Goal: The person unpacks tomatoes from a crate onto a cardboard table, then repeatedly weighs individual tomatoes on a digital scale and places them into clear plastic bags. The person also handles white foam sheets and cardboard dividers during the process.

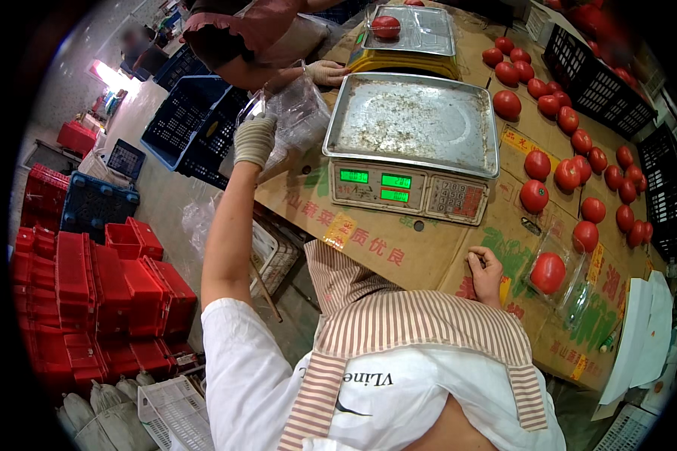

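My left hand, in a ribbed knit glove, reaches out to the left and grips the edge of a clear plastic clamshell box in a stack beside the scale. Bare and loosely curled, my right hand rests on the cardboard-covered table near my apron. Nothing shows in its fingers. Between and beyond my hands stands a digital scale with a stained, bare metal pan and lit green displays. To the right of my right hand, an open clear clamshell holds one red tomato.
Loose tomatoes spread over the table's right side, before black crates. A co-worker's gloved hand lies by a second, yellow scale, which bears a boxed tomato. Blue crates and stacked red crates stand left.
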The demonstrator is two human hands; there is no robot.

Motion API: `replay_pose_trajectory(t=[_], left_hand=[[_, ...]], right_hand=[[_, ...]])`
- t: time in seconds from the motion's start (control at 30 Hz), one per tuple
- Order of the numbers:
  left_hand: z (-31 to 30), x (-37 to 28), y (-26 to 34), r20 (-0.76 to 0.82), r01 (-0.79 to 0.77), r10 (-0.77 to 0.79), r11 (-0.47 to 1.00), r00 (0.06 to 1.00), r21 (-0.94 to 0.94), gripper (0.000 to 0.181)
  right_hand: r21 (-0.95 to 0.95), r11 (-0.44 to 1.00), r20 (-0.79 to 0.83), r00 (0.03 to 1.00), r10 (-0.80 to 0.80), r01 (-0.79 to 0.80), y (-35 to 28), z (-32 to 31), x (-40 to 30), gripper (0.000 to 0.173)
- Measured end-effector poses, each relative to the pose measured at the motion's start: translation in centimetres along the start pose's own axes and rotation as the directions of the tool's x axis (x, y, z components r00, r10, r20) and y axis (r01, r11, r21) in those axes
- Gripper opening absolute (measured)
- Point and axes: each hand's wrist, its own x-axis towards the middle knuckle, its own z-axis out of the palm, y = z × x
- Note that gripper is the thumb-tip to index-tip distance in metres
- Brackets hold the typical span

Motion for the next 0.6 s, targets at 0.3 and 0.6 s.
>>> replay_pose_trajectory(t=[0.3,0.6], left_hand=[[-0.2,-0.5,0.8,0.108,0.104,-0.105,0.994,0.989,0.014,0.02],[-1.3,0.3,1.1,0.119,0.089,-0.1,0.991,0.988,0.098,0.018]], right_hand=[[0.031,0.999,-0.006,1.0,-0.017,0.017,0.4,-0.2,-0.2,0.014],[0.011,1.0,0.03,1.0,-0.009,0.009,0.2,-0.4,-0.3,0.013]])
